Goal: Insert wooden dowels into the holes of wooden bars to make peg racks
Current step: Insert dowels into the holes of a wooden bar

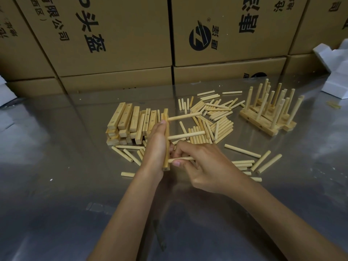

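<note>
My left hand grips a wooden bar held on edge above the table. Two dowels stick out of the bar to the right: the upper dowel and the middle dowel. My right hand pinches a third dowel whose left end meets the bar near its lower end. A stack of loose bars lies behind my left hand. A heap of loose dowels spreads to the right of it.
Finished peg racks stand piled at the right rear. Scattered dowels lie on the shiny metal table. Cardboard boxes wall off the back edge. White foam pieces sit at the far right.
</note>
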